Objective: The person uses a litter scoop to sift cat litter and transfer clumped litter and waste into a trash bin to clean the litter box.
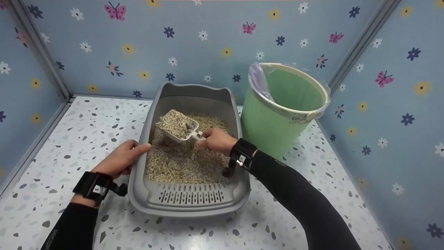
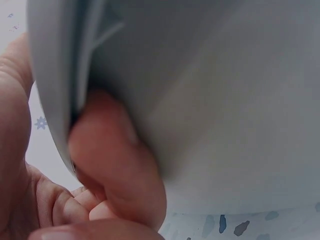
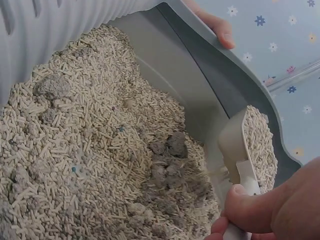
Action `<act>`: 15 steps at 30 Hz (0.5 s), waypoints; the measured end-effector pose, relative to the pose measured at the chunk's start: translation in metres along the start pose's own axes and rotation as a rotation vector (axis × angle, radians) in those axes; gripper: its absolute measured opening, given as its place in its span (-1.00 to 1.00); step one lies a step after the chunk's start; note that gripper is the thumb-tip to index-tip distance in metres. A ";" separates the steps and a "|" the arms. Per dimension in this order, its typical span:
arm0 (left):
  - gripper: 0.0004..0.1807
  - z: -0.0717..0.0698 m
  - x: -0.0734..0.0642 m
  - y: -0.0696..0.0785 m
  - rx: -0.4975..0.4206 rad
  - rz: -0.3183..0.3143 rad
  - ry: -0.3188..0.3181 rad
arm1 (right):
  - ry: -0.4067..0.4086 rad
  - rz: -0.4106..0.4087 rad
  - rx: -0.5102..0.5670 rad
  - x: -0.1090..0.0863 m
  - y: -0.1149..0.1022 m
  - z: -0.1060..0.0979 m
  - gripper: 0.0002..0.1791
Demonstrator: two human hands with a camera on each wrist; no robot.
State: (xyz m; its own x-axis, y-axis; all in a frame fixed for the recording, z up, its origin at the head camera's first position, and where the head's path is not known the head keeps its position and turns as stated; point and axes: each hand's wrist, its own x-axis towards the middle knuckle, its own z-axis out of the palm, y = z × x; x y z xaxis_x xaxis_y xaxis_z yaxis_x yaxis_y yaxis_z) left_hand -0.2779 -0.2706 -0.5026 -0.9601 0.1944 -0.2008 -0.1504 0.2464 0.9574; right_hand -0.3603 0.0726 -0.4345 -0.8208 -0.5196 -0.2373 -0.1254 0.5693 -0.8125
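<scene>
A grey litter box (image 1: 189,211) holds pale pellet litter (image 1: 184,172). My left hand (image 1: 118,158) grips its left rim, thumb over the top; in the left wrist view, curled fingers (image 2: 117,157) hook beneath the lip. With my right hand (image 1: 219,140) I hold a white litter scoop (image 1: 198,135) by the handle. Heaped with pellets and a few darker bits, the scoop hangs tilted above the litter, towards the box's left side. The right wrist view shows its outer wall (image 3: 232,137) and dark grey clumps (image 3: 175,167) lying in the litter below.
Close beside the box on the right stands a green bin (image 1: 269,128), lined with a clear bag (image 1: 258,81). Flower-patterned wall panels (image 1: 194,48) enclose the back and both sides. Box and bin stand on a white speckled floor (image 1: 86,139).
</scene>
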 end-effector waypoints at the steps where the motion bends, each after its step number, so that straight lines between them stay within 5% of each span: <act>1: -0.36 0.000 0.000 0.000 0.000 0.001 0.000 | 0.015 -0.008 -0.001 -0.002 -0.001 -0.002 -0.71; 15: -0.38 0.002 0.001 0.001 -0.032 -0.002 0.003 | 0.093 -0.043 0.027 -0.025 -0.013 -0.020 -0.80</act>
State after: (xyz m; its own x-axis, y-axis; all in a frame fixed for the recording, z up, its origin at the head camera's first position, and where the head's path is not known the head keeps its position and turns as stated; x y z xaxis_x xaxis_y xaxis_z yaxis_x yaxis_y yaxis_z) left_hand -0.2782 -0.2683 -0.5027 -0.9604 0.1915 -0.2024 -0.1597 0.2168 0.9631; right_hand -0.3496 0.0910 -0.4077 -0.8635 -0.4810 -0.1518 -0.1479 0.5293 -0.8355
